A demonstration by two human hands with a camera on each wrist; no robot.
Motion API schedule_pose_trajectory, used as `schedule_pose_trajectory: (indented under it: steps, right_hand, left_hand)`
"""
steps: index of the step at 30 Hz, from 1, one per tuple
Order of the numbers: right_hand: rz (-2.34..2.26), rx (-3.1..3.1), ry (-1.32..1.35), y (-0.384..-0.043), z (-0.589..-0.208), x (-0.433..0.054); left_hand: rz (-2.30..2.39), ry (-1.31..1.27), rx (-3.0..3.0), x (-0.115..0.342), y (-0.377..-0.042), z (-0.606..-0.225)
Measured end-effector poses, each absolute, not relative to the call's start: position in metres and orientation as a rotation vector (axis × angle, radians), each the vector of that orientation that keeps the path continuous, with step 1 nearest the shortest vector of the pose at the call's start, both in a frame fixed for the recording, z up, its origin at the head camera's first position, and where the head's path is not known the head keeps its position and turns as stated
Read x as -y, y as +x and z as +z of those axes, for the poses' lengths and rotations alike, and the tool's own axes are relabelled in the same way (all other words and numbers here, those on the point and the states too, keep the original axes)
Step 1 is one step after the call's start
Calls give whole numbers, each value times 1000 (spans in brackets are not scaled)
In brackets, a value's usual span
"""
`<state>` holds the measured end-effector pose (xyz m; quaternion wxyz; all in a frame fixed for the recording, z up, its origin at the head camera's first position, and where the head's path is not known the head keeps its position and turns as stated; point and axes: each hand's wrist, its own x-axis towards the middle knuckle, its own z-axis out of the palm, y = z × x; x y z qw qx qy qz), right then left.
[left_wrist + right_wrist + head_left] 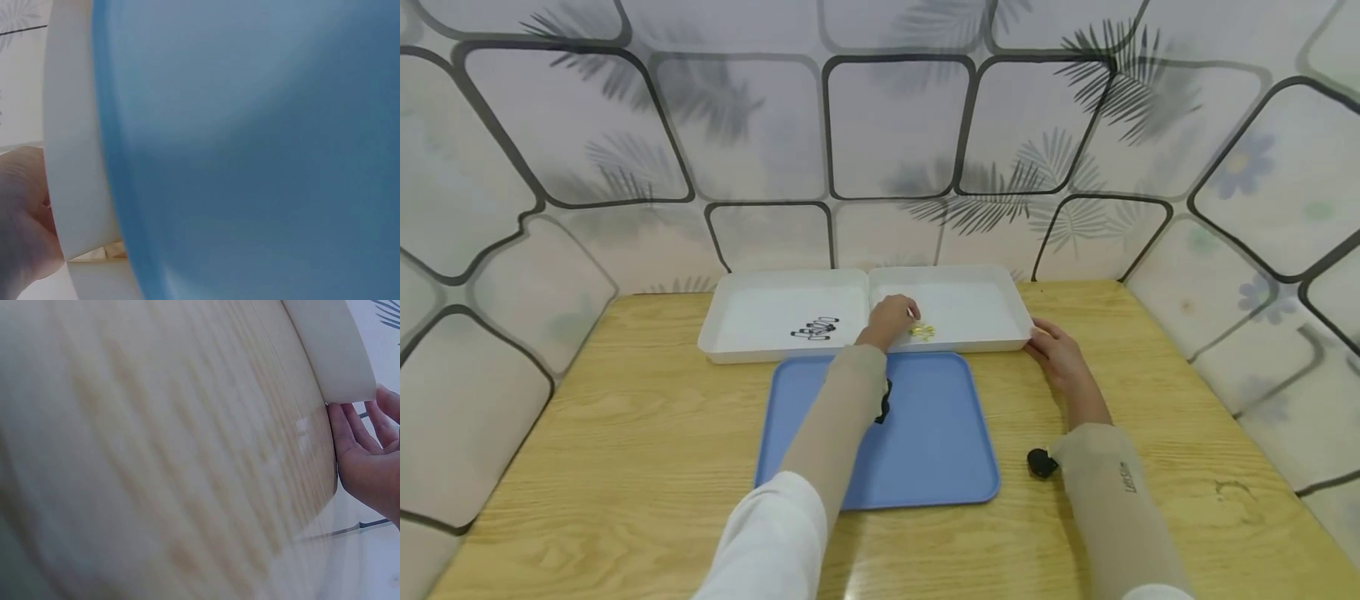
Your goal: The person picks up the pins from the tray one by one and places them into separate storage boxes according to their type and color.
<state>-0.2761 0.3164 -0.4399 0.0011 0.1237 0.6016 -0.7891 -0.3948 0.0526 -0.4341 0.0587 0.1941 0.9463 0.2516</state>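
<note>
My left hand [891,318] reaches over the near rim of the right white tray [958,292], fingers bent, beside a small pile of yellow metallic pieces [922,332]. Whether anything sits between its fingertips cannot be seen. In the left wrist view, the left hand [25,219] shows behind the tray's wall. At the tray's near right corner, my right hand [1057,354] grips the edge. The right wrist view has the right hand [369,447] with its thumb at the wall and fingers by the underside. Dark, narrow loop-shaped pieces [815,328] lie in the left white tray [760,300].
A blue tray [925,442] lies on the wooden table [647,450] in front of both white trays, under my left forearm. Behind stands a patterned wall covering [895,125], which also closes off both sides. A round black device [1041,463] is by my right sleeve.
</note>
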Motion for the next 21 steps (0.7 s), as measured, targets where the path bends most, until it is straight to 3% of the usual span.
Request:
schedule_pose_trajectory:
  steps: [5,13,21]
  right_hand:
    - [-2448,-1898,376,-277,-441,-313]
    - [-2432,-1870,396,-278,-433,-314]
    - [-1998,-2594,465,-287,-409,-320]
  left_hand:
    - [741,596,-2902,-44,-376,-421]
    - [776,706,-2944,-38,-382,-408]
    - [882,778,-2990,0,-381,-371]
